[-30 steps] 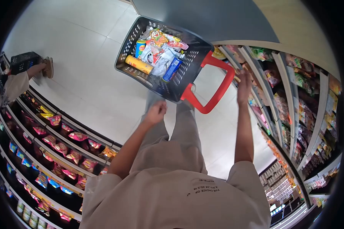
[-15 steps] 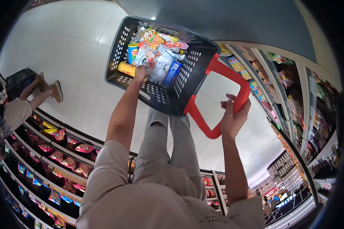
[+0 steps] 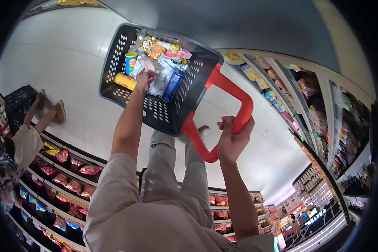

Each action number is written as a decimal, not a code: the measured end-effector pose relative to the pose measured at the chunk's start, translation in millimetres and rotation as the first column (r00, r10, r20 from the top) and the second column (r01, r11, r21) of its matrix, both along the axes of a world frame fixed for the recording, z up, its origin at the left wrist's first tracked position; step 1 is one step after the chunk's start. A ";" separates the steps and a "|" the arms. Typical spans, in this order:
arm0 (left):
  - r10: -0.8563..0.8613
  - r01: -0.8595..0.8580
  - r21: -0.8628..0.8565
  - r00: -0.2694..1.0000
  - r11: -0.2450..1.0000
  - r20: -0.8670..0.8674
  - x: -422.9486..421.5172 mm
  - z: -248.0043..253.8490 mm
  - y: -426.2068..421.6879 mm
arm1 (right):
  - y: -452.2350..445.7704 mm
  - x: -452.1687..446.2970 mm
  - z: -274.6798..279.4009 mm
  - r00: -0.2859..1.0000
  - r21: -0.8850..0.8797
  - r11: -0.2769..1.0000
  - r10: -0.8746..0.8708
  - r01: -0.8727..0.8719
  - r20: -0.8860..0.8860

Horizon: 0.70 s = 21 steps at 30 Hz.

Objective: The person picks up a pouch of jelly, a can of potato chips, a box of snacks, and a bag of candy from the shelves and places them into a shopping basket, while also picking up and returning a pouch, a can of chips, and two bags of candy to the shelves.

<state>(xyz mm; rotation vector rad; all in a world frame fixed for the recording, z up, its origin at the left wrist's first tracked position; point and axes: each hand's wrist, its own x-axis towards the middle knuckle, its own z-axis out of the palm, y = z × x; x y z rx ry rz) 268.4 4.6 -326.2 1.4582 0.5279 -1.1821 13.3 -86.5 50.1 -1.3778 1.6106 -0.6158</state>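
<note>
Here's the left hand (image 3: 143, 80), down inside the dark basket (image 3: 174, 122), its fingers bunched just at a pale pinkish wrapper (image 3: 146, 64) in the middle of the pile, though blur hides whether they grip it or only touch it! The right hand (image 3: 234, 140) has its fingers curled round the red handle (image 3: 236, 90), at the bend farthest from the basket. Look at the crowd in there: a yellow tube (image 3: 124, 80) lying by the near corner away from the handle, a blue tub with a yellow lid (image 3: 130, 63) just beyond it, bright packets (image 3: 153, 48) along the far edge, and a dark blue tube (image 3: 172, 85) slanting by the handle end, next to white bags (image 3: 158, 86). Now the risks! The yellow tube sits right beside the left wrist, so a sideways knock could set it rolling; thin, slippery wrapping could slide from a poor pinch, or drag neighbouring packets along with it. The basket looks tilted, and whether its base rests on the floor (image 3: 67, 38) I can't tell, so a slack right hand or a hard push from the left could swing it and shift the load toward one corner. Off to the left, another person's legs (image 3: 42, 115) stand by a second basket (image 3: 19, 101), well apart from all this
</note>
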 end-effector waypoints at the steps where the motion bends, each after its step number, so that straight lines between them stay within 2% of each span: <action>1: -0.015 0.011 -0.074 0.999 0.997 -0.051 -2.3 13.0 9.2 | -0.7 -0.1 -1.3 1.000 -0.002 1.000 0.018 -0.018 -0.018; 2: -0.007 -0.004 -0.169 0.998 0.986 -0.065 -10.0 50.9 12.6 | -0.9 -0.1 -3.3 0.999 -0.002 0.999 0.037 -0.037 -0.034; 3: 0.007 -0.021 -0.170 0.996 0.985 -0.083 -18.9 91.5 17.8 | -1.3 -0.8 -7.1 0.999 -0.013 0.999 0.044 -0.044 -0.026; 4: 0.032 -0.063 -0.276 0.993 0.959 -0.117 -27.5 139.4 28.0 | -1.8 0.8 -8.7 0.999 -0.023 0.999 0.039 -0.039 -0.002; 5: 0.000 -0.066 -0.399 0.987 0.915 -0.162 -33.1 154.9 46.8 | -3.5 2.5 -9.0 0.999 -0.033 0.998 0.049 -0.049 0.021; 6: 0.018 -0.114 -0.480 0.979 0.870 -0.201 -44.6 197.2 54.6 | -4.9 2.9 -10.2 0.997 -0.043 0.998 0.057 -0.056 0.042; 8: -0.103 -0.076 -0.596 0.960 0.800 -0.261 -63.2 256.9 76.1 | -9.9 2.1 -18.6 0.993 -0.111 0.988 0.106 -0.111 -0.053; 9: -0.121 -0.033 -0.601 0.970 0.799 -0.213 -72.9 291.2 81.7 | -10.6 8.2 -8.1 0.984 -0.132 0.981 0.127 -0.143 -0.124; 11: -0.138 0.017 -0.628 0.980 0.778 -0.144 -94.2 354.6 88.3 | -14.1 6.6 -13.2 0.975 -0.143 0.972 0.164 -0.185 -0.147; 13: -0.161 -0.004 -0.776 0.978 0.631 -0.135 -112.0 399.6 99.9 | -16.1 3.8 -25.2 0.971 -0.143 0.965 0.200 -0.218 -0.130; 14: -0.163 0.012 -0.792 0.980 0.611 -0.111 -124.9 412.1 107.1 | -16.6 0.3 -23.9 0.960 -0.115 0.958 0.246 -0.261 -0.132; 15: -0.155 -0.083 -0.840 0.968 0.536 -0.195 -141.2 421.0 114.1 | -15.4 -6.5 -15.6 0.963 -0.144 0.955 0.242 -0.258 -0.120; 16: -0.163 -0.179 -0.871 0.946 0.458 -0.280 -158.6 433.5 117.9 | -14.4 -14.4 -5.1 0.934 -0.272 0.895 0.322 -0.353 -0.153; 17: -0.096 -0.454 -0.750 0.823 0.481 -0.560 -181.9 444.8 122.1 | -11.9 -27.3 4.3 0.899 -0.386 0.813 0.388 -0.437 -0.201; 18: -0.116 -0.441 -0.763 0.827 0.473 -0.550 -206.8 453.9 121.9 | -8.9 -45.8 21.6 0.906 -0.404 0.811 0.374 -0.423 -0.198; 19: -0.289 -0.548 -0.757 0.706 0.356 -0.647 -233.4 460.3 117.9 | -8.2 -67.2 49.9 0.798 -0.038 0.908 0.385 -0.417 0.463; 20: -0.469 -0.659 -0.705 0.552 0.262 -0.690 -262.9 466.3 114.8 | -5.3 -92.6 77.7 0.444 0.271 0.768 0.019 -0.580 0.896; 21: -0.549 -0.651 -0.705 0.493 0.282 -0.675 -293.1 482.8 112.9 | 0.7 -118.8 114.9 0.190 0.199 0.583 -0.077 -0.788 0.979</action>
